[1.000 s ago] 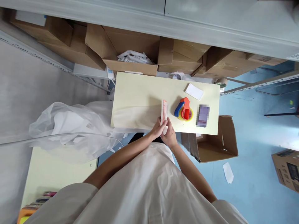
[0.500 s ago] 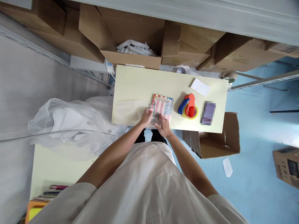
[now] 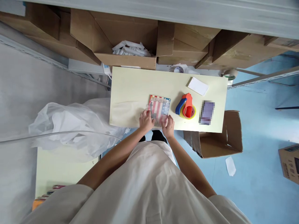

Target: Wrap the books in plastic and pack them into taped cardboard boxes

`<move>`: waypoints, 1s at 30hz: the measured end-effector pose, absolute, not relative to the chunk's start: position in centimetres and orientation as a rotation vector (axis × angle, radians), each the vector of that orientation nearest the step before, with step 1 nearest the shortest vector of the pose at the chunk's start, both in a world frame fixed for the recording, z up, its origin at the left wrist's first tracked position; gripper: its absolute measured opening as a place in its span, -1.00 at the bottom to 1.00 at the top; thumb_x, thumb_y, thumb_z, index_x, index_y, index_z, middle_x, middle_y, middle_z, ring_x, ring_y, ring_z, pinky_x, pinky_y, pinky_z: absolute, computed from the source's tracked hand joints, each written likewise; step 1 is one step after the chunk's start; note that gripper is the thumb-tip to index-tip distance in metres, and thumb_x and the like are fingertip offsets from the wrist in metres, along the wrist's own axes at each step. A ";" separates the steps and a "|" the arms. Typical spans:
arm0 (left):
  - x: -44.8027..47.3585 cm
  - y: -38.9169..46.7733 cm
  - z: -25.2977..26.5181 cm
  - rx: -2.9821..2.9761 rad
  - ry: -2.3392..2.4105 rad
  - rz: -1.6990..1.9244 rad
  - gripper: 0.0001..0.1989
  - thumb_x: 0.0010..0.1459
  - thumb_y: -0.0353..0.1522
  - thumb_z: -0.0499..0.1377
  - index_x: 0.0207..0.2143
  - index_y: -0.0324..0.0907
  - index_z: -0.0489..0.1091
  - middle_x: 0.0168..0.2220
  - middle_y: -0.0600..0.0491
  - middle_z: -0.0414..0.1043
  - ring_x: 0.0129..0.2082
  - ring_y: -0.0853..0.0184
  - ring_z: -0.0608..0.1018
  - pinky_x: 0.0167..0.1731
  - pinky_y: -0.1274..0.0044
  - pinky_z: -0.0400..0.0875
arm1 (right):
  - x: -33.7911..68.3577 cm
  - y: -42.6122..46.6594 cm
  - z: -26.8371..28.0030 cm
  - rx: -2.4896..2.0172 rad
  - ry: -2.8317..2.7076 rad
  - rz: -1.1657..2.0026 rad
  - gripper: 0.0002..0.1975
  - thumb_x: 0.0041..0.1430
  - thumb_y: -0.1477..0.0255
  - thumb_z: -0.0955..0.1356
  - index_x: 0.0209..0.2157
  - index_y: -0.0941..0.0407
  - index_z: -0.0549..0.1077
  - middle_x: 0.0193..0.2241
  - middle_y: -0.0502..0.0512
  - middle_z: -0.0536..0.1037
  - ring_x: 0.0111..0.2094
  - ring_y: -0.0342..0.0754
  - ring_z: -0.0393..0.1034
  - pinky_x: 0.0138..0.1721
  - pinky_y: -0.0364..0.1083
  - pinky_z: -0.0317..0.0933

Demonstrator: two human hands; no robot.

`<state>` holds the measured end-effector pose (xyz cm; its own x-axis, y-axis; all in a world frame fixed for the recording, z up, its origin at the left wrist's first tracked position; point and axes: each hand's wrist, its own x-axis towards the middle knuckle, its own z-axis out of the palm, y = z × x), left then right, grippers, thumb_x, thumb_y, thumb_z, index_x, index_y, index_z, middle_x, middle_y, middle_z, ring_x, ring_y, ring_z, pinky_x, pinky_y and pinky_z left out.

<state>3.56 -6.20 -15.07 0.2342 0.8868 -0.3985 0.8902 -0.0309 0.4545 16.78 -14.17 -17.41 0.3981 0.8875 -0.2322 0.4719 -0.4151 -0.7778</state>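
A book (image 3: 160, 106) with a red, white and blue flag cover and large lettering lies near the front edge of the pale table. Its cover looks hazy, as if under clear plastic. My left hand (image 3: 146, 120) grips the lower left side of the book, fingers bent over its edge. At the lower right corner, my right hand (image 3: 168, 126) is closed with curled fingers on the book's edge. Thin translucent film (image 3: 127, 112) lies flat to the left. Right of the book sits a red and blue tape dispenser (image 3: 187, 106) with a yellow-edged roll.
A white pad (image 3: 198, 86) and a blurred-out purple item (image 3: 206, 112) lie on the table's right (image 3: 217, 93). Behind stands an open carton (image 3: 126, 60) of white packets. An open box (image 3: 217, 148) is below right; plastic sheeting (image 3: 70, 124) is at left.
My left hand has moved down onto the book's left side. My right hand has shifted to the right edge and its fingers have curled. More of the cover shows.
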 end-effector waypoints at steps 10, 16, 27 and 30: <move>3.0 -6.4 -17.5 1.817 1.532 0.183 -0.34 0.01 -0.44 0.16 0.21 -0.31 0.14 0.10 -0.28 0.17 0.19 0.01 0.23 0.17 0.17 0.15 | 20.1 -11.0 -17.3 -1.777 -0.548 1.367 -0.56 -0.10 0.35 0.34 -0.11 0.08 0.28 -0.31 0.04 0.47 -0.40 -0.10 0.37 -0.31 -0.01 0.36; 6.6 -5.1 -18.4 1.767 1.247 0.268 -0.31 -0.05 -0.45 0.17 0.19 -0.20 0.15 0.13 -0.18 0.19 0.19 0.06 0.24 0.20 0.21 0.14 | 22.4 -11.1 -12.4 -1.775 -0.793 1.177 -0.62 0.00 0.41 0.33 -0.09 0.03 0.25 -0.25 0.04 0.42 -0.36 -0.12 0.34 -0.31 -0.04 0.36; 4.2 -4.8 -14.3 1.157 1.178 0.520 -0.70 0.12 -0.31 0.05 -0.08 -0.15 0.29 -0.21 -0.03 0.44 -0.24 0.24 0.52 -0.22 0.34 0.46 | 15.7 -6.5 -10.6 -1.769 -0.906 1.193 -0.53 -0.04 0.36 0.38 -0.07 0.02 0.19 -0.28 0.00 0.38 -0.43 -0.17 0.34 -0.43 -0.13 0.33; 1.4 -3.9 -14.4 0.794 1.118 0.554 -0.66 0.23 -0.19 -0.08 -0.04 -0.13 0.27 -0.30 0.02 0.46 -0.37 0.31 0.53 -0.40 0.44 0.45 | 13.1 -5.0 -11.8 -1.771 -0.945 1.211 -0.47 -0.05 0.29 0.41 -0.04 0.03 0.20 -0.26 0.01 0.38 -0.45 -0.18 0.32 -0.42 -0.12 0.34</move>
<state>1.39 -3.87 -14.43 0.3533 0.7416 -0.5702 -0.0047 0.6110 0.7916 13.10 -4.98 -11.80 0.2705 0.8868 -0.3747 0.1479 -0.4228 -0.8941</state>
